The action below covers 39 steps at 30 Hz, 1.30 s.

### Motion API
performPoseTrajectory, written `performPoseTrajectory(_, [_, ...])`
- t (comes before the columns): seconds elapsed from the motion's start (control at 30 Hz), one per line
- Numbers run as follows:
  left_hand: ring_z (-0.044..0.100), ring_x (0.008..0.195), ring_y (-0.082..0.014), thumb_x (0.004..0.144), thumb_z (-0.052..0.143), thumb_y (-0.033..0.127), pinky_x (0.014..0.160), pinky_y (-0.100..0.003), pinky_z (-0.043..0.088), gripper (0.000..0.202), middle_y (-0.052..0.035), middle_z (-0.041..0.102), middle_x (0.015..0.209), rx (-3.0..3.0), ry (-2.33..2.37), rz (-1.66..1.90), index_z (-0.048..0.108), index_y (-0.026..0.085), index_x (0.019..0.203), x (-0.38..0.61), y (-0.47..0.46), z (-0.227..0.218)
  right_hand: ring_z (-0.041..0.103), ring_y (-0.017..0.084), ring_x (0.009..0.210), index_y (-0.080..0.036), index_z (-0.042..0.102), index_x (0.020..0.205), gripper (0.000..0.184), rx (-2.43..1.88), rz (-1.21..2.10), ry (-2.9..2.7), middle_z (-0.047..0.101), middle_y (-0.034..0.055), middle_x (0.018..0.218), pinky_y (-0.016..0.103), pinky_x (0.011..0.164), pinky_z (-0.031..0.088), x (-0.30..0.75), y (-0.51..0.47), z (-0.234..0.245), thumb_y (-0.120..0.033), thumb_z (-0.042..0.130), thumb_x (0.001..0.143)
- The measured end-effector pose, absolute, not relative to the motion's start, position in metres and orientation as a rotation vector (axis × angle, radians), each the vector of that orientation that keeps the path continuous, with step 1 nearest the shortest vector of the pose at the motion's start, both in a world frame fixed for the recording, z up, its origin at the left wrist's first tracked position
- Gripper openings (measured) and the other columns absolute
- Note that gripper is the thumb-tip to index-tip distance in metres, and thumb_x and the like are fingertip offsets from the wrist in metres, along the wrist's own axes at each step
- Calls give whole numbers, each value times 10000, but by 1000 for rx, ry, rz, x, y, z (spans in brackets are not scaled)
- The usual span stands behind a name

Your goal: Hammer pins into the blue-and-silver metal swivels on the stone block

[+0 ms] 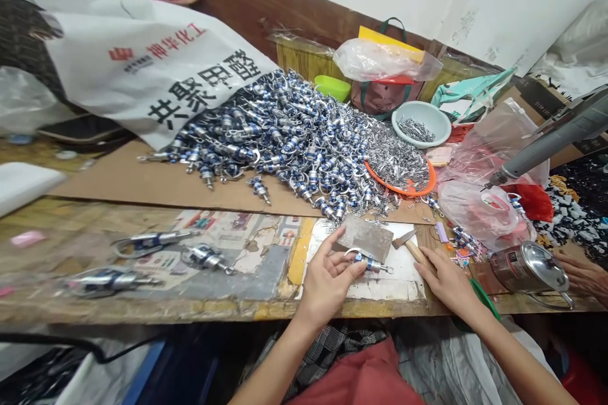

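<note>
My left hand (332,275) pinches a blue-and-silver metal fitting (373,264) with a curved silver arm and a small ring at its right end. Behind it, a grey metal block (365,239) lies on a white worn board (403,288). In my right hand (444,278) is the wooden handle of a small hammer (409,242), whose dark head points left beside the block. A few more such fittings (209,259) lie apart on the left of the bench.
A big heap of fittings (294,133) covers brown cardboard at the back. Small metal parts fill an orange tray (418,190) and a pale bowl (434,115). To the right stand a steel mug (515,272), an electric screwdriver (546,142) and another person's hand (586,275).
</note>
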<state>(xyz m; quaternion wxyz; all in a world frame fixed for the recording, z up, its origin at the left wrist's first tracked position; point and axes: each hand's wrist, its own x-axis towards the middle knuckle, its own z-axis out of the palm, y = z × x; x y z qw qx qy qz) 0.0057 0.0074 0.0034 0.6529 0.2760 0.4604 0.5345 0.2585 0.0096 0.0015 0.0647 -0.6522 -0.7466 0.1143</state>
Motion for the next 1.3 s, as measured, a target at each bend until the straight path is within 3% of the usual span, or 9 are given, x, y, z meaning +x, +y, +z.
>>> performPoseTrajectory(0.17, [642,699,-137,557,779,230,703,-274,545,864,16,622,686,640,1070,1205,365,147,1311,5,7,2,590,189,913,-220,478,1203,311,-1622,211,-2288,579,79,1052,302,754,493,240,5,23,-277,394,909])
performPoseTrajectory(0.27, [644,692,-137,561,779,240,688,-280,553,877,17,623,701,639,1066,1210,349,157,1321,4,7,1,615,169,861,-265,428,1287,395,-1496,106,-2398,602,63,1042,279,718,504,233,1,40,-164,361,911])
performPoseTrajectory(0.5, [660,714,-156,567,777,253,723,-312,554,880,-4,655,715,646,1066,1209,346,159,1328,5,6,0,561,169,1043,-269,273,1390,592,-1097,94,-2273,596,66,1120,272,852,479,212,-4,62,-62,447,864])
performPoseTrajectory(0.73, [649,659,-138,579,771,218,681,-303,564,878,16,642,684,628,1022,1222,323,152,1331,5,7,1,592,143,717,-240,337,1365,603,-1244,188,-2659,609,53,901,236,628,502,190,1,66,-18,368,805])
performPoseTrajectory(0.9, [652,670,-137,570,775,225,698,-290,559,852,17,645,673,644,1058,1224,362,161,1312,5,8,3,599,148,796,-241,317,1379,569,-1198,229,-2561,612,64,963,250,694,503,193,-1,69,-52,361,844])
performPoseTrajectory(1.07, [662,704,-165,547,785,251,711,-324,558,851,-6,672,698,641,1083,1197,389,160,1294,5,8,2,613,175,924,-256,426,1321,426,-1408,438,-2303,641,63,1049,288,786,508,213,7,43,-215,397,897])
performPoseTrajectory(1.2, [669,752,-183,550,768,293,722,-277,541,444,-65,710,774,751,1176,1132,646,125,943,1,8,2,604,227,996,-225,464,1297,437,-1731,543,-2049,653,62,1085,368,821,504,244,20,19,-370,405,889])
performPoseTrajectory(1.3, [674,739,-203,589,731,325,722,-294,536,248,-67,729,776,893,1264,1106,703,154,766,-4,9,5,632,248,920,-230,533,1237,431,-1936,536,-2142,675,74,1037,378,763,510,254,27,11,-436,409,879])
